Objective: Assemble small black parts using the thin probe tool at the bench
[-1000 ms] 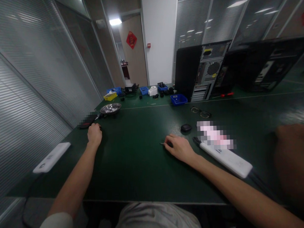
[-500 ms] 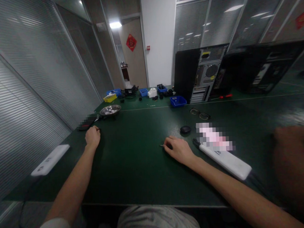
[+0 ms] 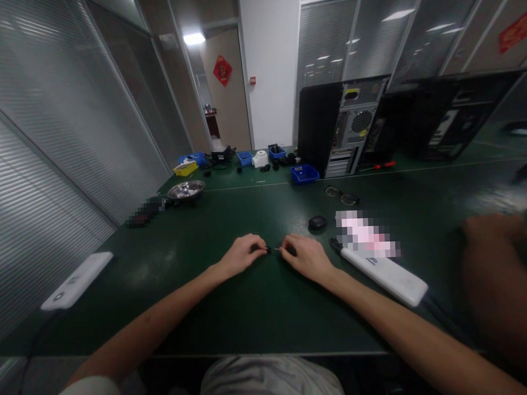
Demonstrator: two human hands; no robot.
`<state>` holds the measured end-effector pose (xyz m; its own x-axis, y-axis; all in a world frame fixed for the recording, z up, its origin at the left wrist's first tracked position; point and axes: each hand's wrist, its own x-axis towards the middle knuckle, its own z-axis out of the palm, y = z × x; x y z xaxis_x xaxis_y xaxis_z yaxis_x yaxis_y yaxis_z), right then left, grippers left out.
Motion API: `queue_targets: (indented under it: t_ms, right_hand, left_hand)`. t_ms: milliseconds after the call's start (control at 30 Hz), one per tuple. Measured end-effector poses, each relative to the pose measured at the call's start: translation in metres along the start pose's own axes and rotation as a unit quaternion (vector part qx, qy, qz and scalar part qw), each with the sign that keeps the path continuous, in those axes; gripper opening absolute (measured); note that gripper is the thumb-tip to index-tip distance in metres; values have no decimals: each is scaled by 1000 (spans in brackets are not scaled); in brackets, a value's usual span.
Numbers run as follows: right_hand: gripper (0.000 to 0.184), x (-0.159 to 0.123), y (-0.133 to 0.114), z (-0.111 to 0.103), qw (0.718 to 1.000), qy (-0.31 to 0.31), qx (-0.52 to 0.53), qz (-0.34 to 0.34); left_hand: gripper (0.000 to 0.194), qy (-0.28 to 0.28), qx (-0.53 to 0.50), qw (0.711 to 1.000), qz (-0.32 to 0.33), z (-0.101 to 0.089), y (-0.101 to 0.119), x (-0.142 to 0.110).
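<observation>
Over the middle of the green table (image 3: 233, 314), my left hand (image 3: 243, 256) pinches a small black part (image 3: 269, 250). Facing it, my right hand (image 3: 306, 256) has finger and thumb closed on a thin metal pin (image 3: 276, 249), whose tip points left at the black part. Only a narrow gap shows between the two pieces; whether they touch I cannot tell. Both are too small for their exact kind to be made out. A black computer mouse (image 3: 317, 222) lies just beyond my right hand.
A white power strip (image 3: 385, 277) lies right of my right forearm, another (image 3: 78, 282) at far left. Behind are a metal dish (image 3: 186, 190), a blue bin (image 3: 305, 174), glasses (image 3: 342, 196) and a computer case (image 3: 322, 132). Another person's arm (image 3: 499, 270) rests at right.
My left hand has moved right, from near the metal dish to the table's middle, bringing the small black part up to the pin. My right hand has stayed in place.
</observation>
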<state>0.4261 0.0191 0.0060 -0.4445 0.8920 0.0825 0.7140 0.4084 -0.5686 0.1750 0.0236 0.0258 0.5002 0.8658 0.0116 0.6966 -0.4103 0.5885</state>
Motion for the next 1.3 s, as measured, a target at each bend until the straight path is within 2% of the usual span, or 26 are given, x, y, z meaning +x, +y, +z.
queue_targets:
  t_ms: [300,733,867,1100,1300]
  right_hand:
    - [20,2,-2,5,999,10,12,-28]
    - [22,1,-9,9,996,0,-5,-87]
    - [24,1,-7,7,997,6,-15,-80]
    - [23,3,0,4,997,14,-54,-43]
    - [22,2,-1,3,995,0,-94,-29]
  left_hand:
    - [29,-5,-20,1000,10,-5,-5,-4]
    - [23,-21,-23,996,86,-2,4,-4]
    - [28,-24,2,995,96,-4,7,-6]
    - [48,-39,64,993,89,-2,8,-6]
    - [50,-47,82,992,84,-2,11,-6]
